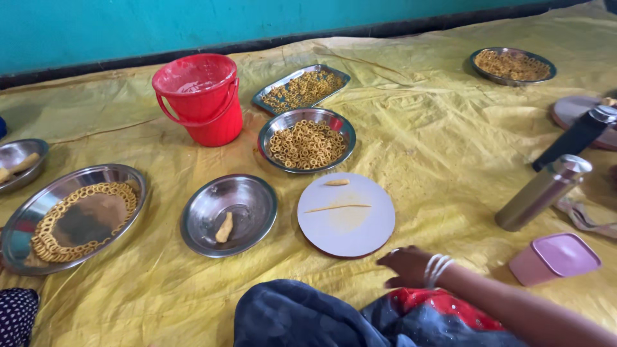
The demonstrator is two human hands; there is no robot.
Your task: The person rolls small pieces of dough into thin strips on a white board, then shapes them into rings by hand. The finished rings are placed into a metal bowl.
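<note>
**One hand at the rolling board, dough rings sorted around it**

One hand shows: the right hand [406, 265], white bangles at the wrist, hovers just past the 5 o'clock edge of the round white rolling board [347, 215]. Fingers curl loosely downward and grip nothing that I can see. Left hand not in view.

On the board lies a thin rolled strand of yellow dough [338, 207], stretched across the middle, with a short stub of dough [337, 182] at 12 o'clock. Board sits straight ahead of the lap, presumably so rolling happens within easy reach.

At 9 o'clock of the board, a shallow round steel bowl [229, 215] holds one lump of dough [224, 228], stock kept next to the work. Farther at 9 o'clock, a wide steel plate [74, 215] carries rings laid around its rim, centre bare.

At 11 o'clock, a steel bowl heaped with finished rings [307, 140], a rectangular steel tray of rings [301, 87] behind it, and a red plastic bucket [200, 97] alongside.

At 3 o'clock, a steel flask [544, 191] and a pink lidded plastic box [555, 258], set clear of the dough. Everything rests on a yellow plastic sheet [424, 135].
</note>
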